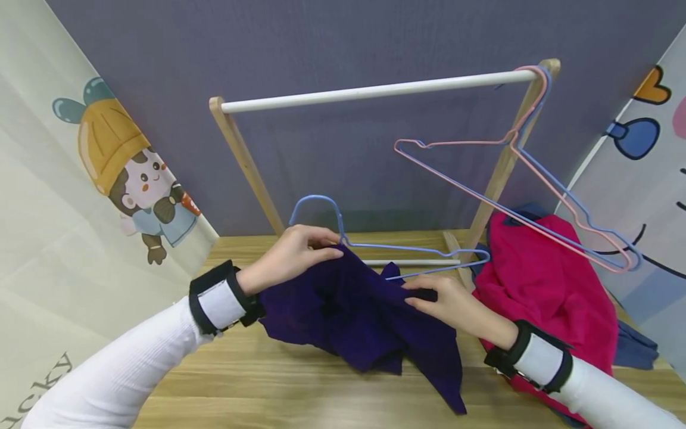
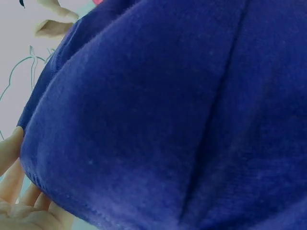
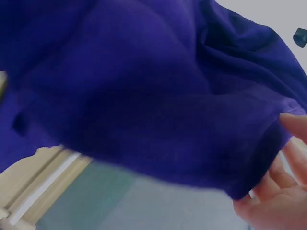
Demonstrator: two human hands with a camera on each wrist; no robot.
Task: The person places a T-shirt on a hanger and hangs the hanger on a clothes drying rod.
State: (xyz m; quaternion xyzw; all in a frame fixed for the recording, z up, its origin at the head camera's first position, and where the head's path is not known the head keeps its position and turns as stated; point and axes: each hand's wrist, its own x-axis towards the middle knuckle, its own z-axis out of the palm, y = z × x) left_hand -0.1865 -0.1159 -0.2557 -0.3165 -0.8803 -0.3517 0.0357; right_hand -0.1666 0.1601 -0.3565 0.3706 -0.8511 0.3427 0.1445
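Two hands, the left hand [image 1: 295,256] and the right hand [image 1: 447,298], have the purple garment [image 1: 354,316] between them, over the middle of the surface [image 1: 225,381]. From here I see the left one pinching its upper edge with thumb and fingers, just beside the hook of a blue hanger [image 1: 396,246]; the right one pinches it farther right, below the hanger's uncovered end. A red cloth [image 1: 557,292] lies by the surface's right edge, and toward the back edge stands a rack [image 1: 375,92].
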